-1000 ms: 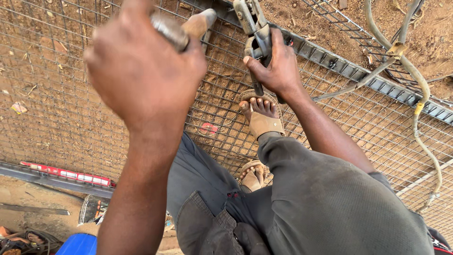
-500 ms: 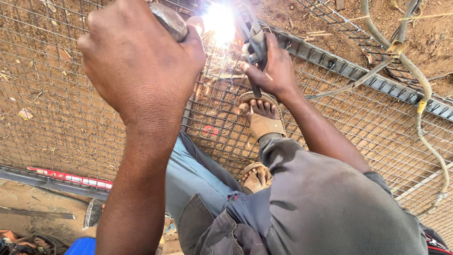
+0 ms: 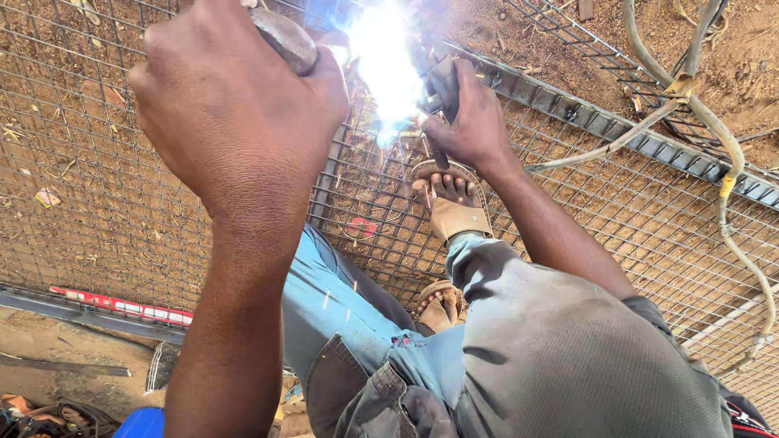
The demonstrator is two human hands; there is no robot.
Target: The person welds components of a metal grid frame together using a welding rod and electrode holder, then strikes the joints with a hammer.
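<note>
Left hand [image 3: 235, 113] raised close to camera, fist closed tight around a rounded grey handle [image 3: 284, 36]; rest of that tool cut off by top edge, kind not determinable. Right hand [image 3: 466, 122] lower down, clenched around a dark electrode holder [image 3: 442, 85], tip lost in a white welding arc [image 3: 381, 61] burning at the wire mesh panel [image 3: 97, 178]. Glare blots out contact point and nearby bars. Mesh lying flat over bare brown earth, bordered on far side by a steel angle frame [image 3: 617, 126]. Thick welding cable [image 3: 730, 162] looped across mesh at right, running out of view at upper and lower edges. Sandalled foot [image 3: 450, 203] planted on mesh just below right hand; second sandal [image 3: 438, 304] partly hidden behind grey trouser leg. Red spirit level [image 3: 122, 307] lying along near edge of mesh. No containers identifiable; blue object [image 3: 142, 423] at bottom edge cut off, nature unclear
</note>
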